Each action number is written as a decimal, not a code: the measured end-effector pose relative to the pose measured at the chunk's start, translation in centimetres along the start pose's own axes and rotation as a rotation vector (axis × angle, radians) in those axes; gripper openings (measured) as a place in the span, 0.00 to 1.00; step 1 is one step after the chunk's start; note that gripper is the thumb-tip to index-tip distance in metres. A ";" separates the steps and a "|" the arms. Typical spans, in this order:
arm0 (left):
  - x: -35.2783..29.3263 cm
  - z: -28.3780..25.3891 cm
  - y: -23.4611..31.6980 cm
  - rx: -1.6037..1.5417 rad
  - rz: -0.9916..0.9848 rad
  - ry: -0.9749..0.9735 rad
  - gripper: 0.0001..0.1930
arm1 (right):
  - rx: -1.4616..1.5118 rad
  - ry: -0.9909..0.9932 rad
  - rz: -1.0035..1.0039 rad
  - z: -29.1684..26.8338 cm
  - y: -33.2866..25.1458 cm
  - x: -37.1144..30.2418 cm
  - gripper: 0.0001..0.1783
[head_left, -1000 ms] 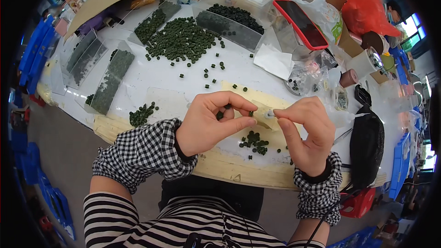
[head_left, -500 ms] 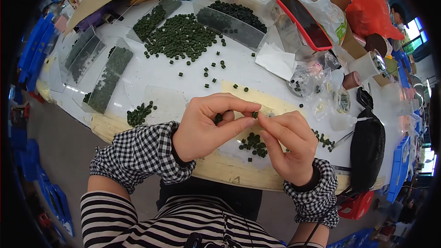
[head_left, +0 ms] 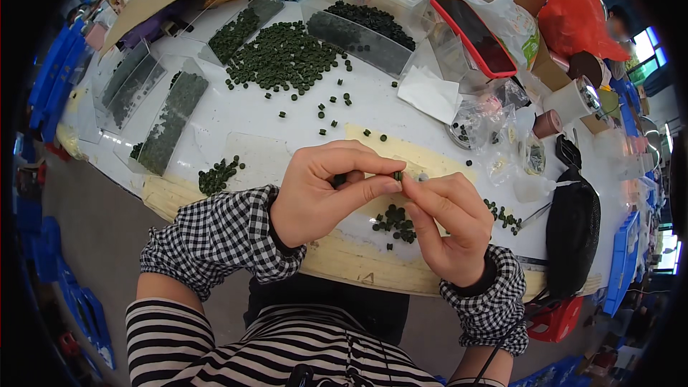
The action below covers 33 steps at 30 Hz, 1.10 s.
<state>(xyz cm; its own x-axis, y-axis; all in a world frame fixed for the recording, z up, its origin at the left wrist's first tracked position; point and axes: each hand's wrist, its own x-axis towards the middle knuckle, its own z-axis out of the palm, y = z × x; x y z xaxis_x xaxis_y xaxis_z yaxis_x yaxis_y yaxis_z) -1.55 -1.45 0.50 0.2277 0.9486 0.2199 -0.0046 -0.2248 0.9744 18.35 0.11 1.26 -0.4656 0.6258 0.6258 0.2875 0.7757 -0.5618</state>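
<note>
My left hand point(head_left: 315, 190) pinches a small dark green spool-shaped piece point(head_left: 398, 176) between thumb and forefinger. More dark green shows inside its curled fingers. My right hand point(head_left: 455, 222) is closed, its fingertips meeting the left ones at that piece; whatever they grip is too small to make out. Just below the fingers lies a small heap of green pieces point(head_left: 394, 223) at the near edge of the table. Another small pile of green pieces point(head_left: 218, 175) sits left of my left wrist, and a few more green pieces point(head_left: 504, 216) are to the right of my right hand.
A large green heap point(head_left: 287, 57) spreads over the white table's far part. Clear bins of pieces point(head_left: 172, 125) stand left; another bin point(head_left: 362, 36) stands behind. Rightward are folded tissue point(head_left: 430, 94), a red-cased phone point(head_left: 476, 36), plastic bags point(head_left: 494, 129) and a black pouch point(head_left: 573, 229).
Both hands stay in nearly the same place with the fingertips together. The left fingers have curled a little closer, covering more of the green inside them.
</note>
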 end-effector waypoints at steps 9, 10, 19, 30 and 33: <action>0.0 0.1 0.1 0.121 0.116 0.001 0.14 | -0.010 0.014 -0.015 0.1 0.0 -0.1 0.21; 0.0 0.1 0.1 0.127 0.119 0.001 0.14 | -0.011 0.015 -0.019 0.1 0.0 -0.1 0.21; 0.0 0.0 0.1 0.160 0.126 -0.001 0.14 | -0.009 0.014 -0.022 0.1 0.0 -0.1 0.21; 0.2 -0.1 -0.3 0.201 0.192 -0.007 0.13 | -0.003 -0.022 0.012 -0.1 -0.2 -0.2 0.19; 0.3 -0.1 -0.2 0.193 0.161 -0.018 0.14 | -0.013 0.009 -0.016 0.1 0.0 -0.2 0.21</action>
<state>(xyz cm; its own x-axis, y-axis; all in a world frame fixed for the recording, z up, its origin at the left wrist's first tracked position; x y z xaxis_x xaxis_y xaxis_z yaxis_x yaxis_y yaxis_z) -1.60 -1.11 0.39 0.2561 0.8935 0.3688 0.1438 -0.4126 0.8995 18.38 0.03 1.11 -0.4624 0.6136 0.6400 0.2907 0.7869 -0.5444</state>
